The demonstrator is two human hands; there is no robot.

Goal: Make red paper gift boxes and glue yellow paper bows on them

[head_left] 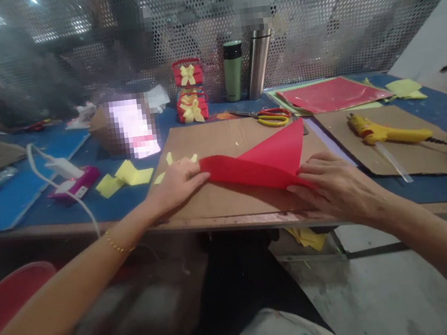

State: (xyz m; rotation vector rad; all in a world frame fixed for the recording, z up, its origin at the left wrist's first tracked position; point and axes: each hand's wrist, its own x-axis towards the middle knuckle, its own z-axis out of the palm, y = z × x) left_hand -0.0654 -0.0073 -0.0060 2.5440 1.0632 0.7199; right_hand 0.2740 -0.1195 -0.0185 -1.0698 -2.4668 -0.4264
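A sheet of red paper [248,172] is stretched between my two hands over a cardboard sheet [203,204]. Its near edge is folded or curled over, and one corner rises at the far right. My left hand [179,180] pinches its left end between thumb and fingers. At the right end, my right hand [324,183] grips the near corner, fingers closed on it. Yellow paper pieces [160,178] lie just beyond my left hand. Scissors with red and yellow handles [274,116] rest at the cardboard's far edge.
A yellow glue gun [389,132] lies on another cardboard piece to the right. Behind stand a green tumbler [233,72], a steel flask [260,64] and small red boxes with yellow bows [192,106]. At left are a lit phone [132,127] and a purple power strip [75,183] with a white cable.
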